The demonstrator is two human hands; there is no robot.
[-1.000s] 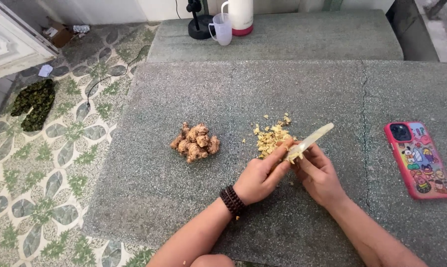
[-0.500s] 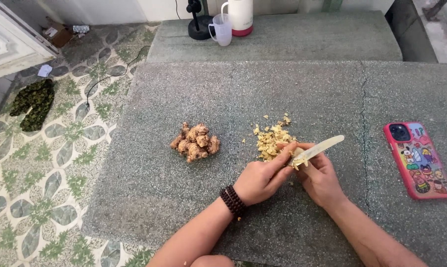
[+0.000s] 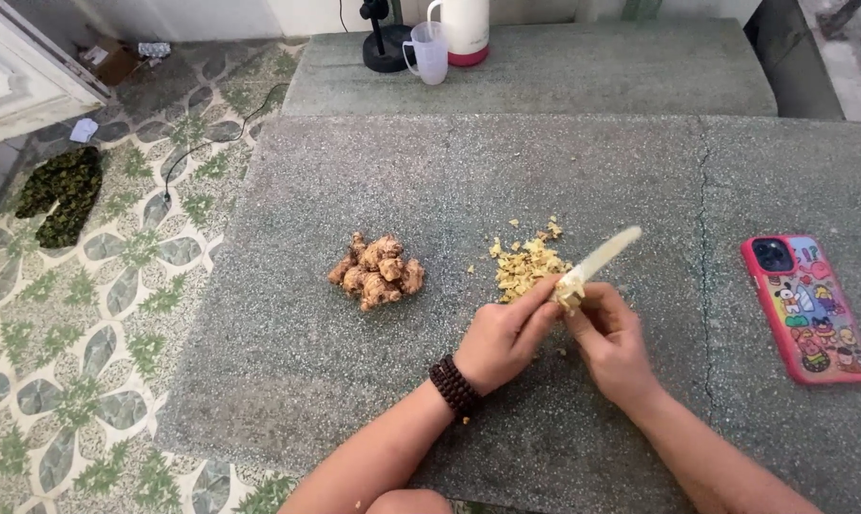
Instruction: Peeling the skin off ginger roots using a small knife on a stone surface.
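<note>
Over the grey speckled stone desk [image 3: 544, 171], the right hand [image 3: 613, 335] is gripping a pale cream-bladed knife [image 3: 603, 257] while the left hand [image 3: 503, 335] is pinching a small knobbly ginger piece [image 3: 569, 289] against the blade. Scraping well probably calls for shallow strokes angled away from the fingers, dropping peelings onto the yellowish scrap pile [image 3: 525, 265] just beyond both hands.

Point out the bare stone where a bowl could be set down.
Free: the slab between the knobbly roots and its left edge, and the stretch between the knife and the phone. Crowded: around both hands, left hand, right hand, beside the chopped pile.
</note>
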